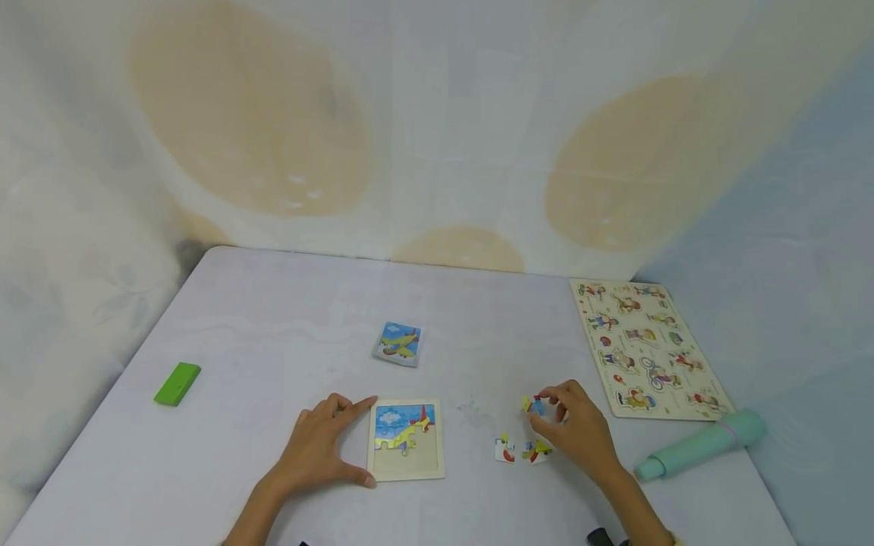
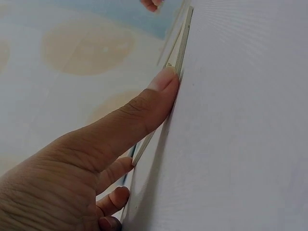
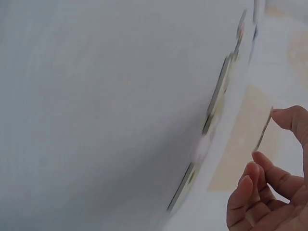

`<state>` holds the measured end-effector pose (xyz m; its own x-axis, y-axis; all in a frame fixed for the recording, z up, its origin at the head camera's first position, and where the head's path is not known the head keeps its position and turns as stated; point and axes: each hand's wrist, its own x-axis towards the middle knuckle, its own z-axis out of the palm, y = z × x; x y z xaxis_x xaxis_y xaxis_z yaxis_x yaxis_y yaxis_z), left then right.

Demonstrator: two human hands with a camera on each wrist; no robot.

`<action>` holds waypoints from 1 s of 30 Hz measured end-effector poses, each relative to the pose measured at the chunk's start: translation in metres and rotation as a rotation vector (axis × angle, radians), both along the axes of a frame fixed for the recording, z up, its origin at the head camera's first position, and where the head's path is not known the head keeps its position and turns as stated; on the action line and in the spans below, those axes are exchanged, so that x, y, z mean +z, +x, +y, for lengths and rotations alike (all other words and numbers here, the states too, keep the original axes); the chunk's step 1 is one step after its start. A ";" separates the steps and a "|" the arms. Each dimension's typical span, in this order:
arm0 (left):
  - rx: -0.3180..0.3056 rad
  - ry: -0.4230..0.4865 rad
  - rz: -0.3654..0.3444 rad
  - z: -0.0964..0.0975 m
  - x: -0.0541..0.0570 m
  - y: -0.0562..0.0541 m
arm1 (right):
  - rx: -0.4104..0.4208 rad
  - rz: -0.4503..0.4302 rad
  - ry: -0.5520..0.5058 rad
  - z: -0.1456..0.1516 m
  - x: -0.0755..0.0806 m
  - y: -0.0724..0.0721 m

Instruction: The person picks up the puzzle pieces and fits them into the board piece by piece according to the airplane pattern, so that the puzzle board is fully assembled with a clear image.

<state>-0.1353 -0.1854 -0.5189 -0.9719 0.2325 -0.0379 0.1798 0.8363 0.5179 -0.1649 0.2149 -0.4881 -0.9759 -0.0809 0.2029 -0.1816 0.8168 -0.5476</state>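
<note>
A square wooden puzzle tray (image 1: pixel 426 456) lies in front of me, its upper part filled with joined pieces (image 1: pixel 394 425) of a yellow plane on blue sky. My left hand (image 1: pixel 317 447) spreads thumb and index finger along the tray's left side; in the left wrist view the thumb (image 2: pixel 156 91) rests at the tray edge (image 2: pixel 184 45). To the right, my right hand (image 1: pixel 580 428) pinches a thin puzzle piece (image 3: pixel 263 130) between thumb and index finger, above the table. Loose pieces, one white and red (image 1: pixel 505 449) and one with yellow and green (image 1: pixel 536 452), lie below that hand.
A small plane picture (image 1: pixel 399 344) lies behind the tray. At the left is a green block (image 1: pixel 177 384). On the right are a wooden board with children's figures (image 1: pixel 649 353) and a teal, tube-shaped object (image 1: pixel 703 445). A dark object (image 1: pixel 598 537) shows at the front edge.
</note>
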 end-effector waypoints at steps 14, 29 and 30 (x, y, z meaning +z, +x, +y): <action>-0.009 -0.009 0.006 -0.001 -0.003 -0.002 | 0.085 -0.027 -0.059 -0.062 0.005 0.020; -0.008 0.010 -0.011 0.000 0.004 -0.001 | 0.261 -0.067 0.070 -0.123 0.006 0.028; -0.011 0.011 -0.011 0.000 0.004 -0.001 | 0.273 -0.061 0.071 -0.126 0.005 0.028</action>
